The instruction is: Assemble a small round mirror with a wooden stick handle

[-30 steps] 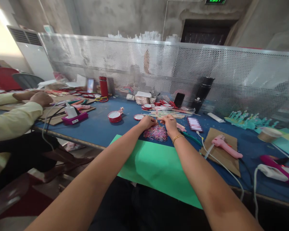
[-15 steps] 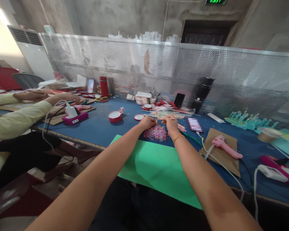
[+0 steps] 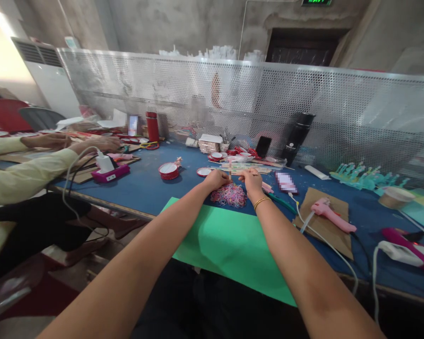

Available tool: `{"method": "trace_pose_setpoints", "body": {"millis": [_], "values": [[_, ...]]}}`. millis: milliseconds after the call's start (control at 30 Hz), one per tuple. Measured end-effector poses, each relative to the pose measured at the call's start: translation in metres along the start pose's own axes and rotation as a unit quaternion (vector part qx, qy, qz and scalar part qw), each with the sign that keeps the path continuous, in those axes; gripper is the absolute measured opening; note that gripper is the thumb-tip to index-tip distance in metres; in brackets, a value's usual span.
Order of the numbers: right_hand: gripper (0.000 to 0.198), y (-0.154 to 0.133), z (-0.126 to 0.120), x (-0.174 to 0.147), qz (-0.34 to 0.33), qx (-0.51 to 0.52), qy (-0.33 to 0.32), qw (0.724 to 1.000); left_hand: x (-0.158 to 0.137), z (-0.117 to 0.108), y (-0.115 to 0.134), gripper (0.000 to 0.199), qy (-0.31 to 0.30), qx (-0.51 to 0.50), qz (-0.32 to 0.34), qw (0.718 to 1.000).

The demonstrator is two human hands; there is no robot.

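My left hand (image 3: pixel 217 180) is closed in a pinch round the lower part of a thin, pale upright stick (image 3: pixel 229 165). Just right of the stick, my right hand (image 3: pixel 251 181) has its fingers pressed together, pointing at it; whatever they pinch is too small to make out. A gold-coloured bracelet is on that wrist. Below both hands lies a tangled heap of small multicoloured rubber bands (image 3: pixel 229 195). A green sheet (image 3: pixel 233 245) extends from the heap over the table's front edge, under my forearms.
Behind my hands lie flat sticks (image 3: pixel 247 168) and red tape rolls (image 3: pixel 168 171). To the right, a pink glue gun (image 3: pixel 330 214) rests on cardboard (image 3: pixel 342 242), with cables nearby. A black bottle (image 3: pixel 297 139) stands against the perforated screen (image 3: pixel 183 94). A co-worker's hands (image 3: pixel 102 143) work at left.
My right hand shifts very slightly, its fingers still beside the stick. My left hand and the stick stay nearly in place. The co-worker's nearer hand moves a little.
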State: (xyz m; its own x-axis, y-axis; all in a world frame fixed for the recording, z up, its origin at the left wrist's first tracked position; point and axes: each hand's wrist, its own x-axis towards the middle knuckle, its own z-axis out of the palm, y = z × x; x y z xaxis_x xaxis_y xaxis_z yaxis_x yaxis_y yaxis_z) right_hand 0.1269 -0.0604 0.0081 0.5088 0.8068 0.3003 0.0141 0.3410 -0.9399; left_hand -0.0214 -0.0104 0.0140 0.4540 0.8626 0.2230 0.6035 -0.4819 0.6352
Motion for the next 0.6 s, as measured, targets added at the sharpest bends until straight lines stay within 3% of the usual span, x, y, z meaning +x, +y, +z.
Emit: {"method": "trace_pose_setpoints", "body": {"millis": [400,600], "values": [[0.011,-0.0031,0.0041,-0.0046,-0.008,0.007,-0.055,0.998,0.0017,0.0021,-0.0035,0.026,0.007,-0.014,0.01,1.0],[0.01,0.0009,0.0023,0.0,-0.003,0.006,-0.024,1.0,0.0013,0.0014,-0.0022,0.029,-0.002,-0.009,0.005,1.0]]}}
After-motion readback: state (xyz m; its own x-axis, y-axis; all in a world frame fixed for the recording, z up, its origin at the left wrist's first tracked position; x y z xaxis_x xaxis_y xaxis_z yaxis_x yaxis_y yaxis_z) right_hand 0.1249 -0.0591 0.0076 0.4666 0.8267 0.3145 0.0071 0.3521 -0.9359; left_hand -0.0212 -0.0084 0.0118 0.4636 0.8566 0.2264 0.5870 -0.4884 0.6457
